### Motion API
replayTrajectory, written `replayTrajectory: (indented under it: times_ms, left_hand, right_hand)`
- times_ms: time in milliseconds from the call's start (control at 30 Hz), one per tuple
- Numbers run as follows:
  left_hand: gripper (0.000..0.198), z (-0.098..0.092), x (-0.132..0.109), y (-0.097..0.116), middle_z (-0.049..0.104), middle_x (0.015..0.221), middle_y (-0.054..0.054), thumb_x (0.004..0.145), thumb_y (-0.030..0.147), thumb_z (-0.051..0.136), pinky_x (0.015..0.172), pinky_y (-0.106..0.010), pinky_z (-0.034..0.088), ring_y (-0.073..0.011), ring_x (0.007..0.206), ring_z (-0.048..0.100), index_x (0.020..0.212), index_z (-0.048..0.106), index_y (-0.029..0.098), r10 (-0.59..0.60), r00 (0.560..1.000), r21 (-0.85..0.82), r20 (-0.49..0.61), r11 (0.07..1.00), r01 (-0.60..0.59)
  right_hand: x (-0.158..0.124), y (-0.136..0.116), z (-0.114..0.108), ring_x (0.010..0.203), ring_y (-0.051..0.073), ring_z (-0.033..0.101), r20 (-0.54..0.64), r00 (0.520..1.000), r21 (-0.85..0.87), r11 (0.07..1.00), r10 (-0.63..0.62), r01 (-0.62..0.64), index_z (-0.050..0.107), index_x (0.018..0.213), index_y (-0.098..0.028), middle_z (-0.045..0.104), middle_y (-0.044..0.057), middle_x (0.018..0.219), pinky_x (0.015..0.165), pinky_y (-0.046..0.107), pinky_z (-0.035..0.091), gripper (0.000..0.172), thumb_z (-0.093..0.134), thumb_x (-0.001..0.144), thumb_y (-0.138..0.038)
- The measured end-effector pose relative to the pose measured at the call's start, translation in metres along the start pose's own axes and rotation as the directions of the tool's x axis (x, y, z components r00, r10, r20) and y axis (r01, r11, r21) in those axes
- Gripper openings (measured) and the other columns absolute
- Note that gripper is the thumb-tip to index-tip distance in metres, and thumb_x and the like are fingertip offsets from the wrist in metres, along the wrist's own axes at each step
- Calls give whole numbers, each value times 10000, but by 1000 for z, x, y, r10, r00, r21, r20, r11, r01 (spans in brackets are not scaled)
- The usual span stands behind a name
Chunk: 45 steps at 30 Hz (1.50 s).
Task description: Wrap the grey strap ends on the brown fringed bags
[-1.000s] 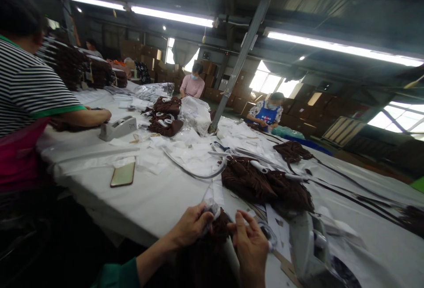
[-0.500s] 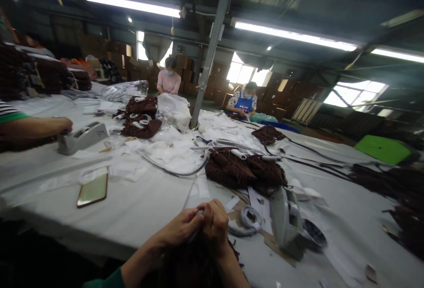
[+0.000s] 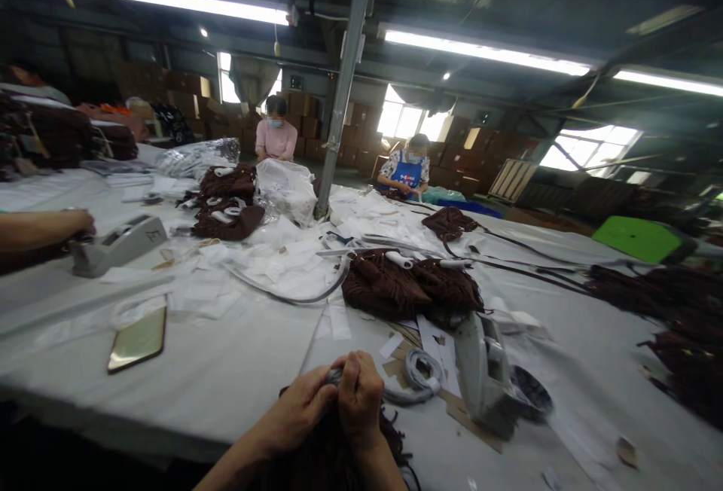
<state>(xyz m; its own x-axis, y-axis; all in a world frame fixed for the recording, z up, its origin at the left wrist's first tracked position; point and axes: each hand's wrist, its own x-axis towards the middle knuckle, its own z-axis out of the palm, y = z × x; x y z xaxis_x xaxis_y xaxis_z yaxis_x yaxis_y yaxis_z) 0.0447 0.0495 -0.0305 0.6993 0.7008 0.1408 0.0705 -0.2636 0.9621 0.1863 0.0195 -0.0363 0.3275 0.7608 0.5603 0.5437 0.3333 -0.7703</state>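
Note:
My left hand and my right hand are closed side by side at the table's near edge. Between them a short bit of grey strap shows, gripped by the fingers of both. Below hangs a dark brown fringed bag, mostly hidden by my forearms; its fringe pokes out at the right. Just right of my hands lies a coil of grey strap on paper and card scraps. Beyond it, brown fringed bags with white-wrapped parts are heaped together.
A tape dispenser stands right of the coil. A phone lies at left. Another person's arm reaches to a second tape dispenser. Two people work across the table, near a metal post. A green plastic piece sits at right.
The view has shifted slightly, so most things sit a little further left. My hands stay closed together, and more of the grey strap shows between them. The neighbour's arm has drawn left.

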Motion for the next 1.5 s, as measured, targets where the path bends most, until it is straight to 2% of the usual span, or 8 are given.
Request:
replayTrajectory:
  times_ms: [133,267,467,667,867,1067,1367,1500]
  left_hand:
    - [449,-7,5,4,656,883,-75,897,530,484,779,-346,476,-222,829,584,1040,631,131,-82,993,-209,-88,976,62]
    - [504,-35,28,46,633,802,-40,853,569,558,689,-277,444,-163,717,545,1063,636,118,-10,999,-438,-37,899,-7]
    - [483,-59,61,94,628,843,-37,820,565,617,681,-260,437,-166,751,540,1041,663,138,127,992,-387,14,915,-111]
    - [454,-49,61,48,595,738,-15,827,550,623,593,-225,412,-113,622,514,971,634,119,69,998,-491,-11,869,-65]
    - [477,-49,58,12,558,617,16,798,590,635,499,-203,323,-84,521,460,883,591,123,-34,992,-579,-125,814,-45]
    - [559,-49,59,-24,550,603,14,736,651,649,504,-218,309,-84,509,443,866,600,110,-142,980,-602,-140,798,29]
    - [607,-55,60,-41,509,601,29,692,691,641,500,-226,298,-82,511,403,839,628,103,-166,972,-552,-165,832,48]
    - [485,-59,57,-40,500,632,37,740,578,660,536,-229,317,-90,561,401,841,638,104,-131,980,-512,-147,858,38]
  right_hand:
    - [13,-4,-7,795,214,599,149,988,109,993,39,-55,679,902,-205,676,65,834,746,329,455,343,480,915,-484]
    - [42,-25,-18,786,198,623,379,917,389,879,121,-277,646,1057,-207,693,45,911,681,281,492,412,643,800,-529]
    - [81,-62,-35,860,213,632,346,923,522,783,170,-339,637,1104,-223,694,44,1012,743,284,499,471,760,696,-424]
    - [64,-28,-10,696,168,592,423,870,541,700,253,-466,656,1037,-194,669,22,810,631,257,476,399,668,770,-490]
    - [52,-8,29,521,123,461,303,866,374,786,398,-492,626,761,-174,545,-37,573,505,232,392,310,611,774,-483]
    - [46,4,51,496,114,416,259,864,304,812,432,-498,618,726,-177,506,-54,530,474,229,354,273,607,765,-447]
    - [43,29,58,536,134,509,374,820,299,780,434,-550,644,735,-170,596,-23,594,500,234,419,336,676,735,-504]
    - [51,23,42,866,182,641,399,830,373,758,389,-534,622,1165,-258,696,25,1057,737,275,518,501,766,700,-376]
